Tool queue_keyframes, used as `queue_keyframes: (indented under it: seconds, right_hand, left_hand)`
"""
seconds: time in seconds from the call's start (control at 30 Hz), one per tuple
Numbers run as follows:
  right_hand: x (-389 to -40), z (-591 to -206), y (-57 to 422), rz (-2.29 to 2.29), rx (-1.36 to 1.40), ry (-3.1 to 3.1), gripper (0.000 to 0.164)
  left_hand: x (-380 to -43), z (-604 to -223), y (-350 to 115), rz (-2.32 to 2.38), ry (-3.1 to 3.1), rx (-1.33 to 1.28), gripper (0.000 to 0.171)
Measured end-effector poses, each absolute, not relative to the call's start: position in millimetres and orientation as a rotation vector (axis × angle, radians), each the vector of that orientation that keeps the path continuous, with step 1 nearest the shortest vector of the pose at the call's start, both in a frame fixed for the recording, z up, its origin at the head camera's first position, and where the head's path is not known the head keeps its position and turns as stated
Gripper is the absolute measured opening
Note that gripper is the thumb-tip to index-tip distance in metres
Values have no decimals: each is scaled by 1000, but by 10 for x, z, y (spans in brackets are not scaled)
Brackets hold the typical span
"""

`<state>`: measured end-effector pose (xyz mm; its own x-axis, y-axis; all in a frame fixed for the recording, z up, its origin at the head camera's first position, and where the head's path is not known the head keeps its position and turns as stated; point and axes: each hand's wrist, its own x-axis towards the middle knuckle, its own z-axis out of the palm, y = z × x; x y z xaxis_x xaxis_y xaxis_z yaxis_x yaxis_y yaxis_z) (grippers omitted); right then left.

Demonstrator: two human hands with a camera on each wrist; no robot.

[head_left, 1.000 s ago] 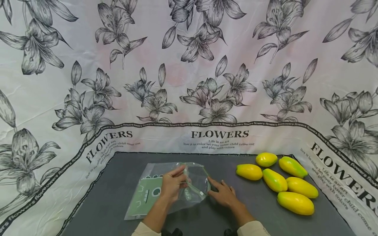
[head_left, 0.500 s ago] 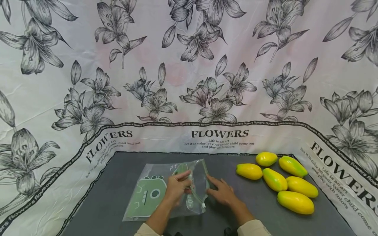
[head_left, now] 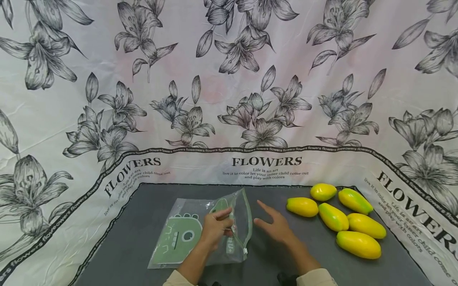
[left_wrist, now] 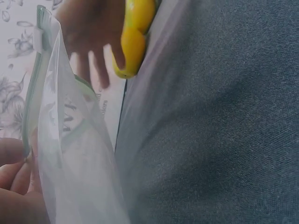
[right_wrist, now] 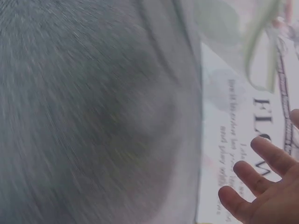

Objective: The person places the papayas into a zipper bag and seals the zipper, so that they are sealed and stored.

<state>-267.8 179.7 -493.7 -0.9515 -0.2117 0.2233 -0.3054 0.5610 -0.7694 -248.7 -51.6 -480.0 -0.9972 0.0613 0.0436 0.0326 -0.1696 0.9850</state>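
A clear zip bag (head_left: 209, 258) with a green zip edge and a green printed cartoon face lies on the grey table. Its mouth gapes toward the right, and the white slider (head_left: 245, 251) sits at the near end of the zip. My left hand (head_left: 214, 228) pinches the bag's upper edge by the opening; the left wrist view shows its fingers (left_wrist: 14, 154) on the green zip strip. My right hand (head_left: 277, 226) hovers right of the bag mouth, fingers spread, touching nothing. In the right wrist view its fingertips (right_wrist: 264, 149) are apart from the bag.
Several yellow-green mangoes, or similar smooth oval fruit (head_left: 332, 217), lie in a group at the right of the grey table (head_left: 121, 246). A white flower-printed cloth (head_left: 264, 171) rises behind the table and along its sides.
The bag's mouth has spread wider and its edge has lifted. My right hand has let go of the bag edge and moved slightly right. The left hand keeps its grip.
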Motion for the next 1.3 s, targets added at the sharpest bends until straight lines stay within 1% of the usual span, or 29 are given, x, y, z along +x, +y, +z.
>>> queue_keyframes:
  seconds: [0.13,0.3,0.53,0.63,0.77,0.87,1.03,1.3]
  right_hand:
    - [-2599,-4714,1988,1343,407,-2696,66]
    - [-2509,-4475,2222,1295,410,-2690,66]
    - [-2384,-4176,2505,1192,380,-2682,68]
    - [-2320,-4063,2618,1200,357,-2678,68]
    - [-2237,-3937,2788,1171,352,-2655,69]
    - [-2175,-3869,2938,1159,332,-2637,70]
    - [-2079,-3817,3222,1208,280,-2605,71]
    - [-1995,-3895,3602,1137,149,-2623,73]
  left_hand:
    - [-2484,-4790,-536,2379,2008,121,46]
    - [-2489,-4767,-569,2368,2017,96,44]
    - [-2373,-4541,-579,2350,2040,94,44]
    - [-2371,-4543,-584,2355,2037,87,44]
    - [-2446,-4673,-593,2367,2036,85,45]
    - [-2487,-4746,-595,2379,2034,86,46]
    - [-2486,-4766,-598,2397,2019,103,47]
    - [-2498,-4791,-609,2403,2008,112,45]
